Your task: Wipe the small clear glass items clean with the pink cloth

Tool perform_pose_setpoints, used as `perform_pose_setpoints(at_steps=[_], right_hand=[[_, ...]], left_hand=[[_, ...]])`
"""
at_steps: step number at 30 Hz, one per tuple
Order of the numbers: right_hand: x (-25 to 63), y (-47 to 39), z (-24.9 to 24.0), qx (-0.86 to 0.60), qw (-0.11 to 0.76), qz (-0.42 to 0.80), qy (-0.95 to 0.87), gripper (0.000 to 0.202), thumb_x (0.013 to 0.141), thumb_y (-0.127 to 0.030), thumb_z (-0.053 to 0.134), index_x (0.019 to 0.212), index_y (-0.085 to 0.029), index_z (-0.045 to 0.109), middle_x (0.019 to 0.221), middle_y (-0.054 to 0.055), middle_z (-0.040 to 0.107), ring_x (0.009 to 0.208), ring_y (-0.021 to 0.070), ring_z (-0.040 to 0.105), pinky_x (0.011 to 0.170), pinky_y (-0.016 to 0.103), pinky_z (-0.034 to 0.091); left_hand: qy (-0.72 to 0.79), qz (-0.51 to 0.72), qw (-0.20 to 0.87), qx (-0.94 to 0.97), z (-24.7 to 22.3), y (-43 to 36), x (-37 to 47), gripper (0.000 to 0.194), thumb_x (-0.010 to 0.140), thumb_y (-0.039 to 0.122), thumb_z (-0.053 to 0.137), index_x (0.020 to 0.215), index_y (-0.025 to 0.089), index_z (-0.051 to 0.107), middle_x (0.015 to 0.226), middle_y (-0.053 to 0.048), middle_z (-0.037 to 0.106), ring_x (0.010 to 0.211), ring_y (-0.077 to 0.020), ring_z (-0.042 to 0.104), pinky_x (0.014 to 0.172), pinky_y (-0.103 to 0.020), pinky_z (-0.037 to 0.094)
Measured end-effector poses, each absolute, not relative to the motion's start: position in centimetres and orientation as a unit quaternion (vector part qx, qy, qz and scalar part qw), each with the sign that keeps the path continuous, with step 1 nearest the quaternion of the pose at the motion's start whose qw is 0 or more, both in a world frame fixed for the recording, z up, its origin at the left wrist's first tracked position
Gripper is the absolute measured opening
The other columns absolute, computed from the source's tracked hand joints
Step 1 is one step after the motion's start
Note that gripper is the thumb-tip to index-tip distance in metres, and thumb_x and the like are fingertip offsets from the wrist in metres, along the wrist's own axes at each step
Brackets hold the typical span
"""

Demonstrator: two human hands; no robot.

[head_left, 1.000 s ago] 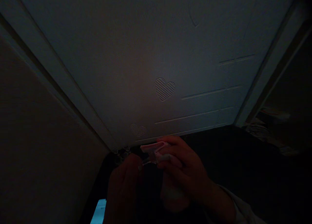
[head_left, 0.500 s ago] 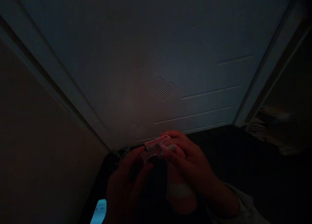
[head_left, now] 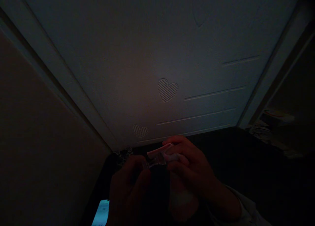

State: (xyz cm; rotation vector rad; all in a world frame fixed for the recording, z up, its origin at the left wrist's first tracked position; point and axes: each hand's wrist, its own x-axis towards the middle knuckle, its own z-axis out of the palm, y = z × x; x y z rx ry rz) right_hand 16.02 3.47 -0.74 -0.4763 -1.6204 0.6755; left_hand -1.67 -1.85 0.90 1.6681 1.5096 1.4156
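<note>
A small clear stemmed glass [head_left: 154, 161] lies sideways between my hands, narrow in the middle and wider at both ends. Its left end is pinched by the fingers and thumb of my left hand [head_left: 129, 183]. My right hand [head_left: 192, 160] is closed round a pink and white cloth [head_left: 183, 199], part of which wraps the glass's right end. The rest of the cloth hangs below my right hand. Dim light hides fine detail.
A pale door [head_left: 123, 75] with engraved hearts and lines rises ahead. Several small clear glass-like pieces [head_left: 121, 156] stand at the dark surface's far left corner. A lit phone screen [head_left: 100, 213] glows at lower left. Blurred stacked items [head_left: 273, 121] sit at right.
Both hands have dipped slightly, with the glass and cloth still held. My left thumb and fingers have drawn closer together on the glass's end. The view has shifted a little.
</note>
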Motion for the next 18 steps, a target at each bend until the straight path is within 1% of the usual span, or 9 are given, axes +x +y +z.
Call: perform_pose_setpoints(at_steps=[3,7,8,10,11,12,13,15,18], right_hand=[[15.9,3.3,-0.4,-0.195,0.612,0.276,-0.715,0.009,0.088,-0.031,0.075,0.096,-0.026,0.078,0.101,0.007,0.076,0.101,0.0233,0.072,0.086,0.034,0.059],[15.9,3.3,-0.3,-0.202,0.611,0.275,-0.715,0.006,0.089,-0.029,0.073,0.09,-0.025,0.078,0.097,0.007,0.076,0.097,0.0221,0.073,0.082,0.032,0.06],[15.9,3.3,-0.3,-0.208,0.61,0.279,-0.712,0.006,0.088,-0.029,0.074,0.088,-0.024,0.078,0.097,0.007,0.076,0.096,0.0221,0.073,0.082,0.032,0.06],[15.9,3.4,-0.6,-0.224,0.608,0.288,-0.705,0.005,0.086,-0.029,0.076,0.085,-0.024,0.079,0.094,0.006,0.076,0.094,0.022,0.073,0.081,0.032,0.059],[15.8,3.5,-0.7,-0.233,0.609,0.295,-0.698,0.004,0.086,-0.028,0.076,0.085,-0.025,0.079,0.094,0.005,0.076,0.093,0.0218,0.073,0.08,0.032,0.059],[15.8,3.5,-0.9,-0.241,0.612,0.305,-0.689,0.004,0.085,-0.027,0.076,0.085,-0.025,0.079,0.094,0.005,0.076,0.092,0.0214,0.073,0.08,0.032,0.059],[15.8,3.6,-1.1,-0.247,0.615,0.316,-0.679,0.004,0.085,-0.027,0.076,0.086,-0.025,0.079,0.095,0.005,0.076,0.09,0.0211,0.073,0.08,0.032,0.059],[15.8,3.6,-1.4,-0.254,0.619,0.339,-0.661,0.005,0.085,-0.027,0.075,0.088,-0.025,0.079,0.098,0.005,0.075,0.09,0.0208,0.073,0.081,0.033,0.059],[15.8,3.6,-1.6,-0.25,0.621,0.36,-0.65,0.008,0.085,-0.027,0.075,0.092,-0.026,0.079,0.105,0.005,0.074,0.096,0.0213,0.072,0.087,0.035,0.057]], left_hand=[[0.561,0.503,0.23,0.616,1.1,-1.7,-1.4,0.035,0.089,0.046,0.053,0.063,0.023,0.06,0.056,0.004,0.055,0.053,-0.015,0.051,0.05,-0.024,0.04],[0.581,0.48,0.228,0.616,1.0,-1.5,-1.1,0.04,0.09,0.046,0.051,0.056,0.024,0.053,0.049,0.006,0.048,0.046,-0.0133,0.044,0.044,-0.023,0.035],[0.582,0.488,0.23,0.608,0.9,-1.5,-1.1,0.037,0.089,0.046,0.052,0.06,0.023,0.057,0.05,0.006,0.051,0.046,-0.0137,0.047,0.044,-0.023,0.037],[0.57,0.524,0.226,0.591,0.7,-1.6,-1.2,0.026,0.087,0.046,0.057,0.081,0.023,0.068,0.059,0.004,0.064,0.053,-0.0158,0.057,0.049,-0.024,0.044],[0.559,0.543,0.22,0.587,0.6,-1.6,-1.3,0.026,0.084,0.045,0.061,0.096,0.024,0.07,0.068,0.003,0.07,0.06,-0.0173,0.063,0.055,-0.025,0.049],[0.551,0.554,0.211,0.587,0.4,-1.7,-1.4,0.033,0.08,0.043,0.066,0.107,0.025,0.07,0.077,0.002,0.075,0.067,-0.0187,0.068,0.061,-0.027,0.052],[0.545,0.555,0.202,0.595,0.3,-1.7,-1.5,0.039,0.076,0.039,0.072,0.112,0.026,0.07,0.083,0.001,0.077,0.073,-0.0197,0.071,0.066,-0.028,0.055],[0.558,0.538,0.182,0.605,0.1,-1.7,-1.6,0.035,0.071,0.033,0.077,0.105,0.028,0.074,0.087,0.001,0.08,0.078,-0.0209,0.074,0.071,-0.029,0.058],[0.573,0.514,0.184,0.612,0.1,-1.6,-1.7,0.022,0.076,0.033,0.073,0.096,0.03,0.078,0.09,-0.001,0.083,0.078,-0.0226,0.077,0.071,-0.031,0.061]])
